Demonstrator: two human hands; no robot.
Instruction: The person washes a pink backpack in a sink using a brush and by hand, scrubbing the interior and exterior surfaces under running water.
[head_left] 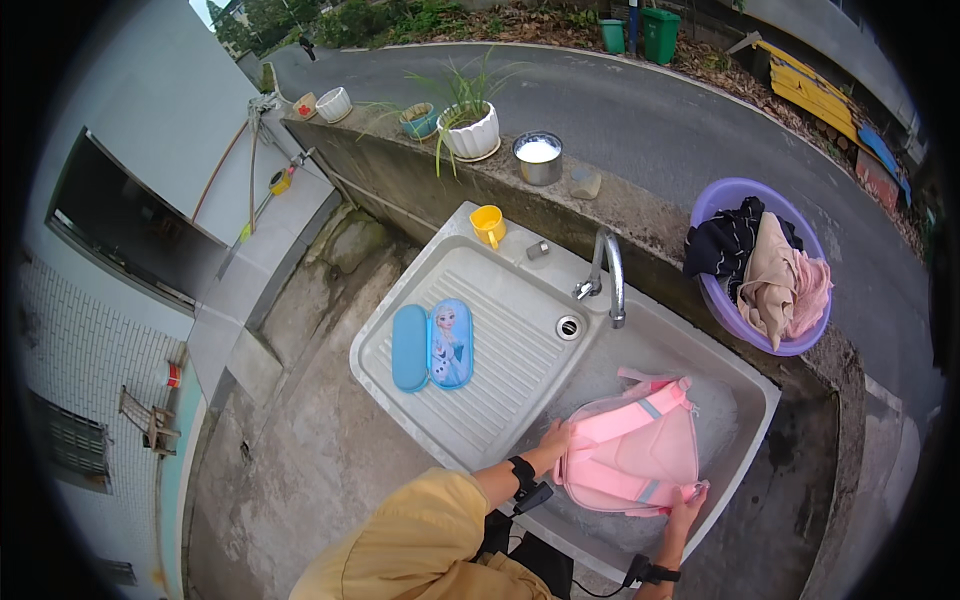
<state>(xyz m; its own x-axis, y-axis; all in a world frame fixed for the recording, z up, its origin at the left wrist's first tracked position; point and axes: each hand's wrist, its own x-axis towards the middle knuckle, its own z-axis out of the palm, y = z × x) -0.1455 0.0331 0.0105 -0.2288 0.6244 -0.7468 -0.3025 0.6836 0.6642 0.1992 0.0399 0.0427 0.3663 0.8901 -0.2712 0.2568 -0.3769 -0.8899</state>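
Both hands busy rn: L hand (553, 445) gripping the pink backpack (640, 440) by its left edge, R hand (686, 506) holding its lower right corner. It's straps-up in the sudsy half of the sink (737, 445). Faucet (613, 285) nearby, 1 blue case (410, 350) lying opened out on the ridged side, 1 yellow cup (488, 226) behind, purple tub (728, 322) w/ clothes (768, 275) on the wall (640, 208).

A person wearing a loose mustard-yellow top (410, 525), black wrist straps (523, 477) with boxy black modules (533, 498), and a thin black cable (597, 595).
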